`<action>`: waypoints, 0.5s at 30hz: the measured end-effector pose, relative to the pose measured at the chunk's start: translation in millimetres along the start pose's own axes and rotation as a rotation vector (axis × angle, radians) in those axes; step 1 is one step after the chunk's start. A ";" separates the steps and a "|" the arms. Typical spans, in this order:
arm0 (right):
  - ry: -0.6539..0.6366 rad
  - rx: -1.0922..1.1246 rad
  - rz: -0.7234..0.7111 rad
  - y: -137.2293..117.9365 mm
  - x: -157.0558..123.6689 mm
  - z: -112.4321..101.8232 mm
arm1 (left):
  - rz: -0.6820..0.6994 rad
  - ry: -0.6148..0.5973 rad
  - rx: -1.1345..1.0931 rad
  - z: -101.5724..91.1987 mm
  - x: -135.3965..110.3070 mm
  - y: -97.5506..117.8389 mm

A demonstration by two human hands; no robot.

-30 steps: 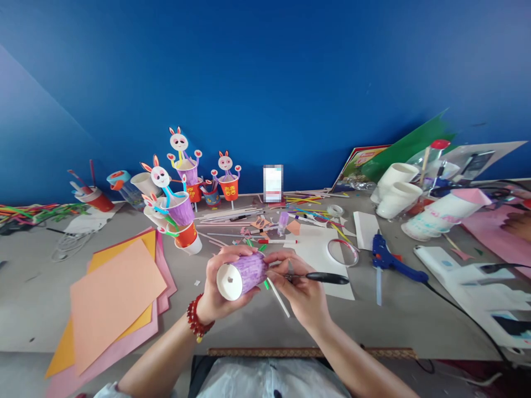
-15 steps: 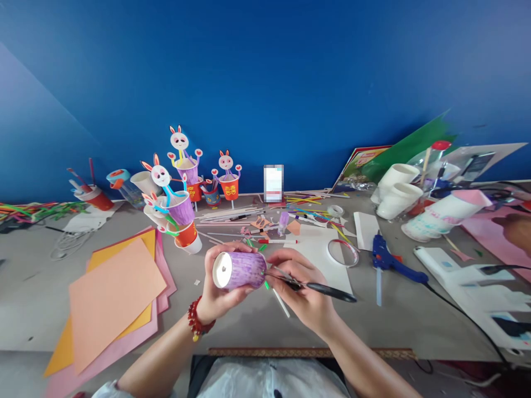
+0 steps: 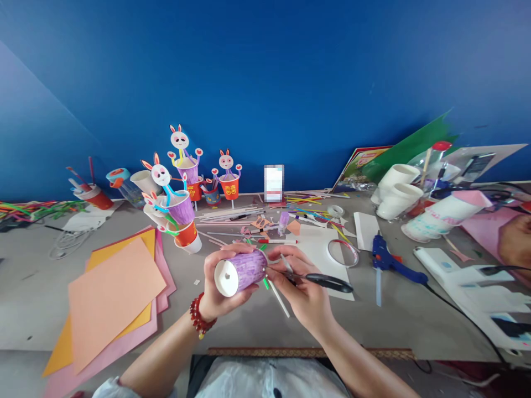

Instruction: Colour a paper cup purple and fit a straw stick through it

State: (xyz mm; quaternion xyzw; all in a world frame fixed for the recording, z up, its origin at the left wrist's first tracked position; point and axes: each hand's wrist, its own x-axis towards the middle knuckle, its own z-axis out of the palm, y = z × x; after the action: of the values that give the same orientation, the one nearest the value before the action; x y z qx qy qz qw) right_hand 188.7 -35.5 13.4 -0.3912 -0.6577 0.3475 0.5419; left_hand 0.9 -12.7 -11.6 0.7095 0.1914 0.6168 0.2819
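My left hand (image 3: 218, 276) is wrapped round a purple-coloured paper cup (image 3: 249, 271), tipped on its side with its white base toward the left. A small dark hole shows in the middle of that base. My right hand (image 3: 305, 287) grips a pair of scissors (image 3: 329, 282) with black handles pointing right. The blades run between my fingers toward the cup's rim, and their tips are hard to make out there. Just beyond the cup lie a red-capped marker (image 3: 277, 241) and a white sheet of paper (image 3: 319, 249).
Rabbit figures in cups (image 3: 178, 207) stand at the back left. Coloured paper sheets (image 3: 116, 298) lie left. On the right are a tape roll (image 3: 342, 252), a blue glue gun (image 3: 394, 262), a power strip (image 3: 468, 287) and another person's hand (image 3: 516, 240).
The cup has turned a little, showing more of its base. The scissor handles have rotated, so their loops show more openly. The other person's hand has shifted slightly.
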 end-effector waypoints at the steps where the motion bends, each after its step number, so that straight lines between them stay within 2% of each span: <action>1: -0.003 -0.035 -0.046 0.0 0.5 -1.0 | -0.009 -0.004 -0.007 -0.1 0.7 1.0; 7: -0.061 -0.151 -0.260 -1.9 3.7 -7.8 | -0.167 0.003 -0.056 -1.3 4.0 9.5; 15: -0.183 -0.248 -0.360 -1.0 10.7 -13.4 | -0.374 -0.014 -0.193 -3.2 3.2 13.6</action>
State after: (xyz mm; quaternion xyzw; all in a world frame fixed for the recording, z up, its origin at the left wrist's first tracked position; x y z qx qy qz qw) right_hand 200.6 -26.0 21.3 -0.2979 -0.8010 0.1959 0.4809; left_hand -2.8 -20.7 -0.3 0.6356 0.2578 0.5641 0.4596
